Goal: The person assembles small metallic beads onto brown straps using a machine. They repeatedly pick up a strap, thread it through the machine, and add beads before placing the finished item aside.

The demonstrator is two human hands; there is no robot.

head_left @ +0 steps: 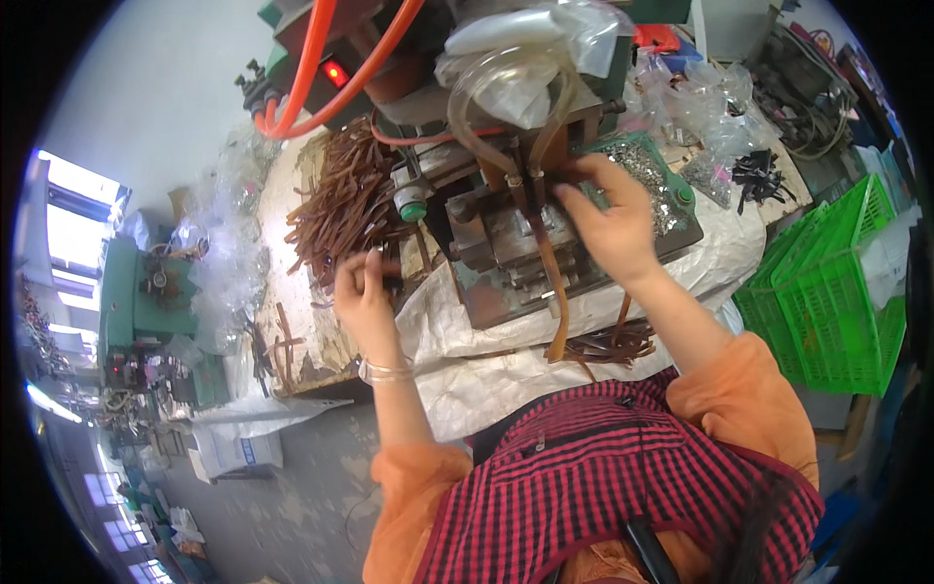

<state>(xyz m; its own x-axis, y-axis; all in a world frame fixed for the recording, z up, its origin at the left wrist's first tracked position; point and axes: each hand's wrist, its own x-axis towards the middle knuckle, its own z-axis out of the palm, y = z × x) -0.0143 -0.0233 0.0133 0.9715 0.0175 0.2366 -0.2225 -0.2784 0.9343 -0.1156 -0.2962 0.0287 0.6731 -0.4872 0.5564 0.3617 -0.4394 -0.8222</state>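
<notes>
My left hand (366, 300) is closed in a pinch beside a heap of long brown strips (341, 195); what its fingertips hold, if anything, I cannot make out. At the bench press, my right hand (615, 222) is slightly blurred, thumb and forefinger apart near the two upright tubes above the metal fixture (511, 238). No object shows in that hand. A brown strip with a widened lower end (556, 321) slants from the fixture toward me. More brown strips (613, 346) lie below it, at the table's front edge.
Right of the fixture, a green tray (652, 185) holds small shiny metal pieces. Orange hoses (302, 68) and a green button (413, 209) are on the press. Plastic bags (696, 112) lie behind. Green crates (827, 282) stand at right, a green machine (146, 292) at left.
</notes>
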